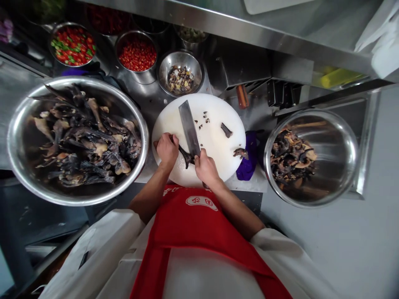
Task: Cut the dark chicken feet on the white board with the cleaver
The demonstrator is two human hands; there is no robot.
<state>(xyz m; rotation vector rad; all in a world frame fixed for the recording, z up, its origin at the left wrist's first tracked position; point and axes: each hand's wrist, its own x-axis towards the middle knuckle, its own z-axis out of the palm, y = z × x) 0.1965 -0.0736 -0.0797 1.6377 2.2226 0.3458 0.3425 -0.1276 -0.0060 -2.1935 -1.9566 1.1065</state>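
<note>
My right hand (206, 167) is closed on a cleaver (189, 128), its broad blade slanting up and left over the round white cutting board (227, 112). With fingers curled, my left hand (168, 148) grips a dark poultry foot (186, 157) on the board. The foot's forked end points toward the cleaver, beside my right hand. Further right on the board lie a cut dark piece (226, 130) and a brownish scrap (241, 153). Several small dark bits (206, 118) are scattered just right of the blade.
A large steel basin (141, 124) of dark poultry feet stands left. At right, a steel bowl (350, 149) holds cut brown pieces. Behind the board are bowls of chopped red chilies (137, 56), mixed peppers (73, 45) and chopped bits (181, 79). A purple cloth (247, 160) lies by the board.
</note>
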